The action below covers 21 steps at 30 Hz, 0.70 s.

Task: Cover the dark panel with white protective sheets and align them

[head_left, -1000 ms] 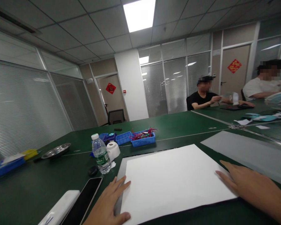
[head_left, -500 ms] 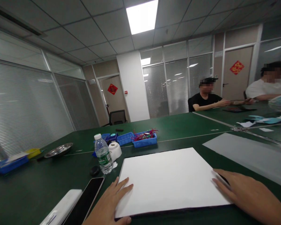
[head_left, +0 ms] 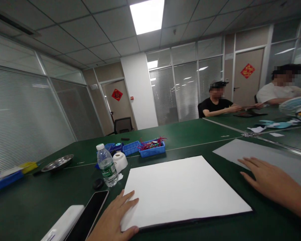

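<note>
A large white sheet [head_left: 185,190] with a dark border along its edges lies flat on the green table in front of me. Over its left edge rests my left hand [head_left: 116,214], fingers spread, fingertips on the white surface and thumb at the near left corner. My right hand [head_left: 268,180] is off the sheet, to its right, with fingers stretched out and nothing in them. It is beside and partly over a translucent grey sheet [head_left: 230,150] on the table; whether it touches that sheet I cannot tell.
Left of the white sheet are a phone [head_left: 90,214], a white box [head_left: 65,222], a water bottle [head_left: 107,167] and a white perforated cup-like object [head_left: 120,162]. Behind stands a blue basket [head_left: 153,151] of red wiry pieces. A metal pan [head_left: 57,164] lies far left. Two people sit at the far right.
My right hand has let go of the white sheet's right edge and moved right and up, over toward the grey sheet. My left hand stays on the left edge.
</note>
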Available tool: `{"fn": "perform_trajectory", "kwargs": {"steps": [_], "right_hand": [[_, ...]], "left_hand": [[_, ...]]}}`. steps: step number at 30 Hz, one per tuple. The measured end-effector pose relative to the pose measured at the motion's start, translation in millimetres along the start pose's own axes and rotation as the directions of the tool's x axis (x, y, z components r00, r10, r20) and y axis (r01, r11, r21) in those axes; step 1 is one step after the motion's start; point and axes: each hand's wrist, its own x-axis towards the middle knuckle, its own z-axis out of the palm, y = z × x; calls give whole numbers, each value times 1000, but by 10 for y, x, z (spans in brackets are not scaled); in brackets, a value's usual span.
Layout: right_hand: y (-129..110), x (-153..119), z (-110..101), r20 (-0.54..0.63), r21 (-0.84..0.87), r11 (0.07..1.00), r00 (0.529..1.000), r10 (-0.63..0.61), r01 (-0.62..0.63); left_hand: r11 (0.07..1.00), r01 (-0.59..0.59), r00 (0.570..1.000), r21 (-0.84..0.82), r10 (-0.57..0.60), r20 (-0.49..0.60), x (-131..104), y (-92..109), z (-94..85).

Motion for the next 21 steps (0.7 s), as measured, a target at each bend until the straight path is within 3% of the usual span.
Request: {"fn": "perform_trajectory", "kwargs": {"steps": [3,6,12,21], "right_hand": [[363,50,54,13,-63,986,987,159,-157],[485,23,77,77,-66,974,972,221,-217],[157,-55,-23,105,-74,995,991,81,-74],[-169,-118,-277,38,-89,995,998,43,-39]], "left_hand": [[1000,14,1000,4,-14,7,4,1,3],[1000,29,999,6,-29,15,3,-2,4],[999,31,1000,-25,-31,5,-12,32,-29],[998,58,997,4,-58,51,-49,92,-95]]}}
